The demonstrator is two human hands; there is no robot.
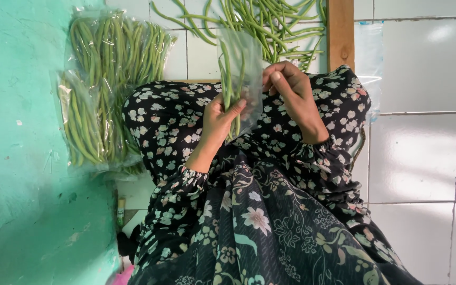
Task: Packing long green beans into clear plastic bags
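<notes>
Left hand (221, 117) grips beans (228, 79) inside the clear bag (244, 63), while right hand (291, 89) pinches the bag's edge open.

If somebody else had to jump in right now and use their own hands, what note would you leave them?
Left hand: grips a small bunch of green beans together with the lower part of a clear plastic bag.
Right hand: pinches the bag's edge, holding it up.
Done: the bunch is partly inside the bag; several filled bags of beans lie stacked to the left beside the green wall.
Left: the bag in hand looks open and unsealed; a pile of loose beans lies unbagged on the white tiled floor ahead.
</notes>
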